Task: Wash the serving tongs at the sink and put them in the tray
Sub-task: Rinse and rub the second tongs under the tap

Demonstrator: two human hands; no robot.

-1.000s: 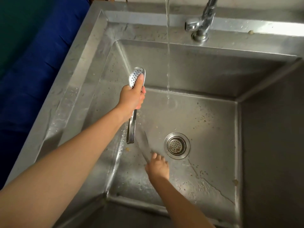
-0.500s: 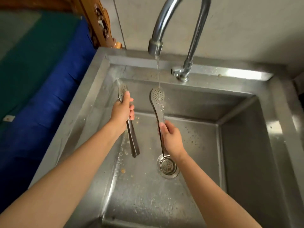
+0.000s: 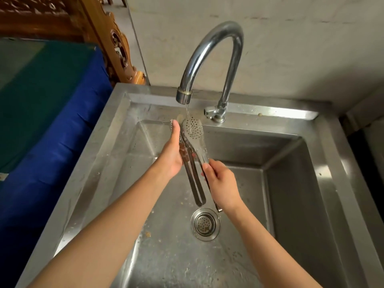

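Note:
Two steel serving tongs with perforated spoon ends are held upright over the steel sink, side by side and close together. My left hand grips one pair of tongs, thumb up along its perforated end. My right hand grips the handle of the other tongs, whose perforated head sits directly under the thin stream from the curved tap. No tray is in view.
The drain strainer lies below the hands, with food crumbs scattered on the sink floor. A blue and green covered surface adjoins the sink's left rim. A carved wooden piece stands behind it against the wall.
My right hand picked the second tongs off the sink floor and raised them under the stream. Both hands have since moved closer together, bringing the two tongs side by side.

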